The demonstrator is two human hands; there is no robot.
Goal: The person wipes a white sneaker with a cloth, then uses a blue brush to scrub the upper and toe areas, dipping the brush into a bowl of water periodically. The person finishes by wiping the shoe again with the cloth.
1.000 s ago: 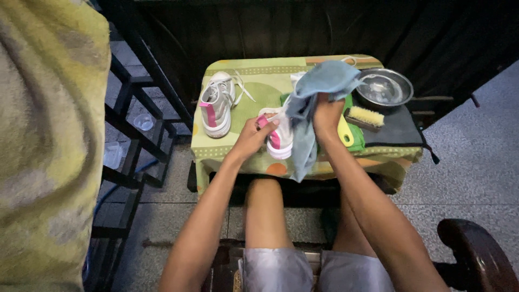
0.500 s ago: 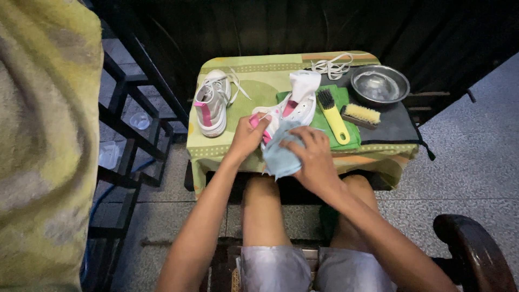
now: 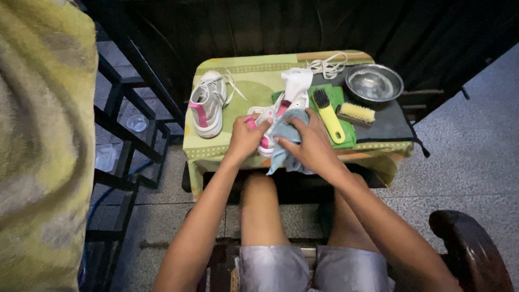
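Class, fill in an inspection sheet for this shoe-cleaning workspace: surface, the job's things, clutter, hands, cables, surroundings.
Surface: small table under a green patterned cloth.
Job's things: white-and-pink sneaker at the front edge, wrapped in part by a blue cloth.
Clutter: second sneaker on the left; yellow-handled brush on a green cloth; scrub brush; metal bowl; loose white laces.
Hands: left hand grips the sneaker's side; right hand presses the blue cloth against it.
Cables: nothing seen.
Surroundings: tiled floor, dark metal rack on the left, yellow fabric at the far left.
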